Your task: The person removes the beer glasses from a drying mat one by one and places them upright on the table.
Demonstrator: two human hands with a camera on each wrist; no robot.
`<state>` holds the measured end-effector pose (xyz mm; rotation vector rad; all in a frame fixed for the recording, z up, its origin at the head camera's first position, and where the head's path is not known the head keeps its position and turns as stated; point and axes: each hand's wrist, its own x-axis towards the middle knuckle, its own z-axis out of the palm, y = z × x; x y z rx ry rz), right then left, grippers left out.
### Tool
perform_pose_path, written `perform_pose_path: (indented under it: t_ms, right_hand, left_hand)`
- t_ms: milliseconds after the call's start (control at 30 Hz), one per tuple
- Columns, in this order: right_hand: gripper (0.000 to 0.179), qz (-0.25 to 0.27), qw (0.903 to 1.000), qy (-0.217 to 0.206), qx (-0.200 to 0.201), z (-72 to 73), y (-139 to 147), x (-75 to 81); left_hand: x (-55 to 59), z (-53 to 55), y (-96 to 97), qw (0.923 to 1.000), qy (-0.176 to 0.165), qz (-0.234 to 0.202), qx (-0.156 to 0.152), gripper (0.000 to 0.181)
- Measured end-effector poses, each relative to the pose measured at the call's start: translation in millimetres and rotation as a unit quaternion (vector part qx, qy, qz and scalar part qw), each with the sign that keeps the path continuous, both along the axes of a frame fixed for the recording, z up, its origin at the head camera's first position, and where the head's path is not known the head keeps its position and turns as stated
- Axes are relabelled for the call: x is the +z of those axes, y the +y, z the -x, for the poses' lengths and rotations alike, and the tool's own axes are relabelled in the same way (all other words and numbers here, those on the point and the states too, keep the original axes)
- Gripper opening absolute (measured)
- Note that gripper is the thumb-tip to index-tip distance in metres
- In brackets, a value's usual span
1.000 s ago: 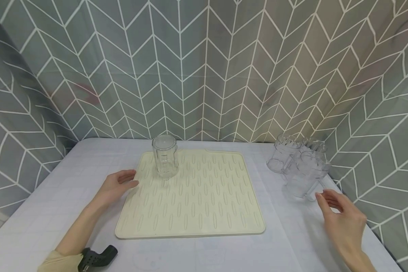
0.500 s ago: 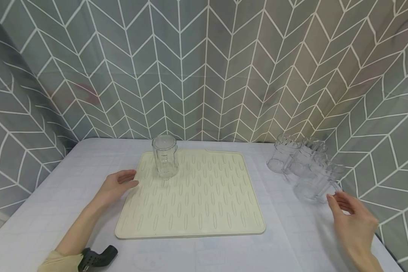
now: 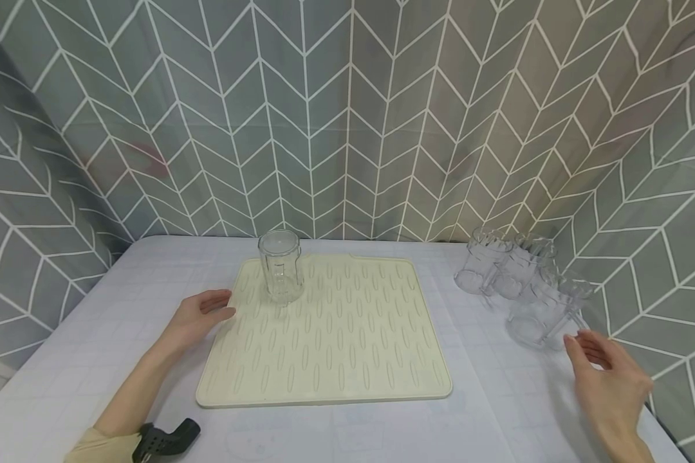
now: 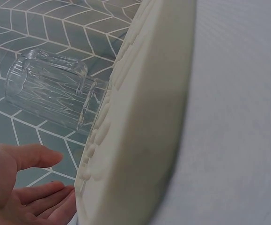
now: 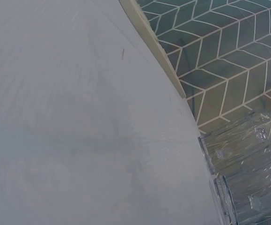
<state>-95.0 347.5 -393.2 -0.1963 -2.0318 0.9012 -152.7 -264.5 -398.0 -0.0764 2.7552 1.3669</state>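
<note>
My right hand (image 3: 611, 386) pinches the handle of the nearest clear glass mug (image 3: 533, 321), which is at the right side of the table. Behind that mug, other clear glass mugs (image 3: 475, 270) stand close together and overlap in the head view. The right wrist view catches part of the mugs (image 5: 238, 145), but the right hand is out of its sight. Another glass mug (image 3: 281, 270) stands upright at the back left of a cream ridged mat (image 3: 347, 347); its handle shows in the left wrist view. Beside the mat's left edge, my left hand (image 3: 199, 318) rests with loosely bent fingers, holding nothing.
A white cloth (image 3: 382, 431) covers the table. Grey curtains with white zigzag lines (image 3: 347, 128) hang behind and at both sides. A black strap with a curved black piece (image 3: 165, 440) sits on the left wrist.
My right hand and the nearest mug have shifted to the right together, apart from the mugs behind. The left hand and the mug on the mat have stayed put.
</note>
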Motion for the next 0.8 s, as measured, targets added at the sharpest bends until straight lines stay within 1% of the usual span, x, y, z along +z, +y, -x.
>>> perform_pose_path:
  t_ms: [167, 300, 400, 467, 667, 800]
  right_hand:
    - [0.017, 0.015, 0.9998, -0.005, -0.014, -1.4, 2.4, -2.0]
    - [0.019, 0.013, 0.9996, -0.004, -0.024, -1.4, 4.5, -3.4]
    - [0.021, 0.021, 0.9992, -0.012, -0.032, -1.3, 5.5, -4.3]
    - [0.021, 0.036, 0.9984, -0.021, -0.039, -1.0, 6.0, -4.6]
    - [0.012, 0.086, 0.9936, -0.041, -0.060, -0.5, 9.4, -6.0]
    - [0.016, 0.112, 0.9899, -0.055, -0.068, -1.1, 12.8, -5.8]
  left_hand:
    - [1.5, -0.7, 0.7, 1.0000, 0.001, 0.003, 0.000, 0.063]
    - [1.6, -0.7, 0.4, 1.0000, 0.004, 0.004, -0.001, 0.063]
    - [1.1, -0.4, -0.3, 1.0000, 0.007, 0.004, -0.002, 0.063]
    - [0.8, -0.2, -0.7, 1.0000, 0.009, 0.003, -0.002, 0.063]
    - [0.0, 0.4, -1.1, 1.0000, 0.008, -0.002, -0.003, 0.062]
    - [-0.6, 0.8, -1.2, 0.9999, 0.010, -0.004, -0.003, 0.061]
